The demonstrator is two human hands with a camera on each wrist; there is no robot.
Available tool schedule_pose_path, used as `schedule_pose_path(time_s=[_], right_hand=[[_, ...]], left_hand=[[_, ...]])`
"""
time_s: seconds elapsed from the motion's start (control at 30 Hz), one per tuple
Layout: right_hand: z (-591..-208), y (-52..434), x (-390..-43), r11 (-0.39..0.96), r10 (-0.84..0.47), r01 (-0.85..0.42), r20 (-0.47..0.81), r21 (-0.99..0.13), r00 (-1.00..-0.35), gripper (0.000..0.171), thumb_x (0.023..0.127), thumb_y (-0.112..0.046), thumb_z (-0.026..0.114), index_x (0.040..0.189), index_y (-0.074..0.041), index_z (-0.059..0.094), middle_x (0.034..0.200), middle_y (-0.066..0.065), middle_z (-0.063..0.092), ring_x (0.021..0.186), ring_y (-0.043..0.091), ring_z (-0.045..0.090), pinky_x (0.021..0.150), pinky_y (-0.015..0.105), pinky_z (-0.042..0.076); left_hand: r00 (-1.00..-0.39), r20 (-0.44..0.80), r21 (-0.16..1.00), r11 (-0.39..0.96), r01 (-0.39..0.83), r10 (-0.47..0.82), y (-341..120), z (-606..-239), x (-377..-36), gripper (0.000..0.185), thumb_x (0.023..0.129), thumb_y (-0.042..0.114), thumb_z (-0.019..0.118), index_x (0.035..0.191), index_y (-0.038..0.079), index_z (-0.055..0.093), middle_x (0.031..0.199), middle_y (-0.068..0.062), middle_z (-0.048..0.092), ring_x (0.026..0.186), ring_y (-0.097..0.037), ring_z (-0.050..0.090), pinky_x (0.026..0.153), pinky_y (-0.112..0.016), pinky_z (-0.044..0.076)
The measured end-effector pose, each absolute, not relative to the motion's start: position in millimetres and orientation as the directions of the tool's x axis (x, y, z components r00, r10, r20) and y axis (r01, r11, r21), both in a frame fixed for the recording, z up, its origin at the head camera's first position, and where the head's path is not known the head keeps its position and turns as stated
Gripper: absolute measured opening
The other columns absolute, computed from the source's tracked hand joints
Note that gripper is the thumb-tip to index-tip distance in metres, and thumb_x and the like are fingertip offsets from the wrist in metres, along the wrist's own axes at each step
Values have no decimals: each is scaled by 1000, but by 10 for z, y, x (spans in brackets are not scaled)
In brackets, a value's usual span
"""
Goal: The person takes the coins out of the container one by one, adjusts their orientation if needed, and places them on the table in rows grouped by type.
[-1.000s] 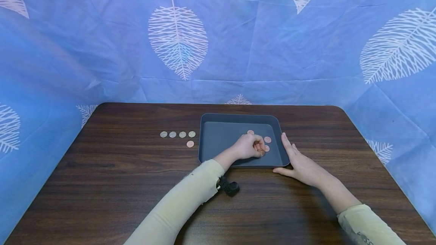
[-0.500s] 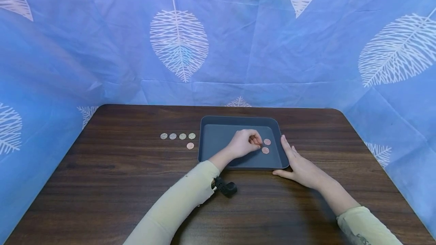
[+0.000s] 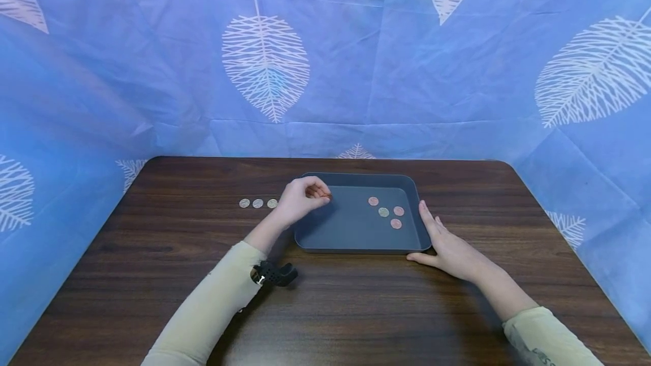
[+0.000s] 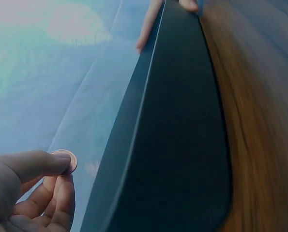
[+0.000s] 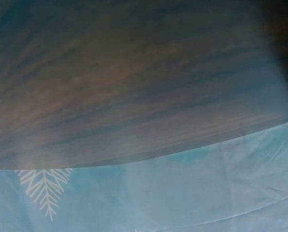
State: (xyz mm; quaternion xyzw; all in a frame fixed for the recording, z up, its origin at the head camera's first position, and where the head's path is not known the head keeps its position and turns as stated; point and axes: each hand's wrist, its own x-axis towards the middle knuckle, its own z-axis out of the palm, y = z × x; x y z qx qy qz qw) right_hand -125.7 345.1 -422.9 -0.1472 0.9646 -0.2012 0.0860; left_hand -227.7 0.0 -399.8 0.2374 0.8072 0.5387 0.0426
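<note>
Between thumb and fingers my left hand pinches a copper coin, held up over the left wall of the dark grey tray. Toward the tray's right half lie three copper coins and one silvery coin. My right hand rests with fingers spread against the tray's right side, its thumb near the front corner. On the wood left of the tray, three silvery coins sit in a row; the left hand and forearm cover the spot just right of them.
The tray stands on a dark wooden table with rounded back corners. A blue cloth with white leaf prints hangs behind and at the sides. A black wrist strap with a camera juts out from the left forearm.
My left hand has moved left from the tray's middle to its left edge, carrying the copper coin. The coins it covered now show. My right hand has stayed at the tray's side.
</note>
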Motion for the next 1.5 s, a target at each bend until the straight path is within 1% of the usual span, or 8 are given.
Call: schedule_pose_path(time_s=[0.23,0.47,0.6,0.8,1.0,1.13,1.37,1.5], right_hand=[[-4233,3451,-1257,882,-314,-246,-111,-402,-943,115,80,-68,59,152,-16,-15,158,15,1,136,52,15,93,64,36],[-4236,3445,-1259,885,-310,-245,-111,-396,-944,115,80,-68,59,152,-15,-14,158,16,2,136,51,16,93,64,36],[-4233,3441,-1261,884,-313,-247,-112,-396,-943,115,80,-67,59,152,-15,-14,158,16,1,136,51,16,93,64,36],[-4239,3447,-1261,887,-309,-245,-109,-393,-945,115,81,-66,60,152,-15,-14,158,15,1,136,51,16,95,64,34],[-4248,3451,-1266,884,-317,-255,-100,-391,-943,115,80,-67,59,152,-16,-14,159,14,-1,135,52,17,94,64,35],[-4248,3455,-1269,884,-314,-251,-103,-394,-944,115,80,-67,59,152,-16,-15,159,14,-1,135,52,16,94,64,34],[-4250,3452,-1270,884,-313,-249,-106,-395,-944,115,80,-68,59,152,-15,-14,158,14,0,136,52,16,94,65,34],[-4254,3450,-1266,884,-311,-247,-106,-396,-944,115,80,-67,60,152,-15,-14,159,14,-1,136,51,16,94,65,35]], left_hand=[[-918,136,911,316,263,371,-386,-4081,-2266,8,86,7,71,94,6,69,84,-5,65,76,-20,60,68,-33,51],[-931,129,906,341,251,342,-649,-4146,-2235,9,86,5,70,95,4,68,85,-7,66,77,-21,61,70,-32,50],[-945,102,909,357,216,312,-767,-4160,-2205,9,86,4,70,95,3,68,86,-7,67,78,-21,61,71,-33,50],[-959,74,888,419,188,274,-877,-4208,-2197,10,86,6,71,95,3,68,87,-7,66,80,-21,61,72,-34,50],[-964,74,856,479,193,255,-961,-4285,-2205,11,84,7,72,94,3,69,86,-5,67,81,-21,62,75,-36,50],[-962,85,837,504,210,260,-1021,-4334,-2207,12,84,8,73,93,2,69,84,-5,67,78,-19,62,73,-35,50],[-962,57,829,525,195,268,-1071,-4370,-2182,11,83,7,73,92,4,69,81,-3,66,75,-17,61,71,-34,49],[-961,66,814,543,207,267,-1075,-4394,-2178,11,83,9,74,92,4,68,79,-3,65,73,-16,60,70,-34,48]])
